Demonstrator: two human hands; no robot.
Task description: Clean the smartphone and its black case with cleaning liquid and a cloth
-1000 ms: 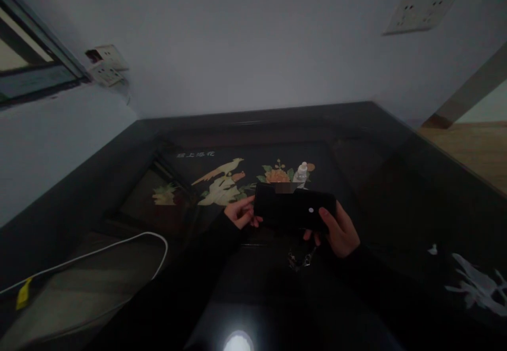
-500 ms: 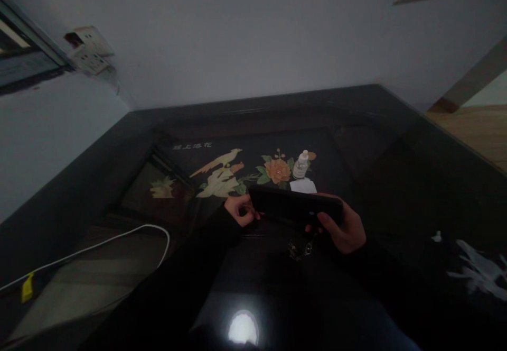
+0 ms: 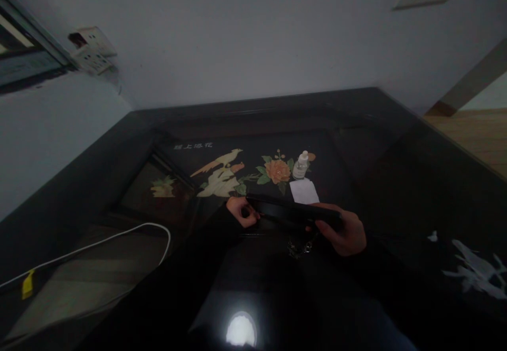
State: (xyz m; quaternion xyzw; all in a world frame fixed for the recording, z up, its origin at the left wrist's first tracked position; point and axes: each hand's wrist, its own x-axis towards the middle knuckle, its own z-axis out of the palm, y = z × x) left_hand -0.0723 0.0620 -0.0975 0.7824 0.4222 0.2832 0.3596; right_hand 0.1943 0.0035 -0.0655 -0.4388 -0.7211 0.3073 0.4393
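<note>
A black smartphone (image 3: 291, 209), tilted nearly edge-on to me, is held over the dark tabletop. My right hand (image 3: 344, 233) grips its right end, thumb on the near side and fingers behind. At the left end, my left hand (image 3: 242, 212) is closed with thumb and forefinger curled into a ring, its fingertips at the phone's corner and partly hidden. Below the phone hangs a small chain charm (image 3: 299, 248). Just beyond the phone lies a white paper or wipe (image 3: 304, 191), and behind that stands a small clear bottle (image 3: 301, 166) with a white cap.
The glossy black table (image 3: 253, 121) bears a painted bird and flower design and meets the wall at the back. A white cable (image 3: 130, 230) with a yellow tag (image 3: 27, 285) runs along the left. Wall sockets (image 3: 93, 49) are at upper left.
The phone has tipped flatter and dropped slightly toward me, so more of the white paper shows. Both hands keep their places at its ends.
</note>
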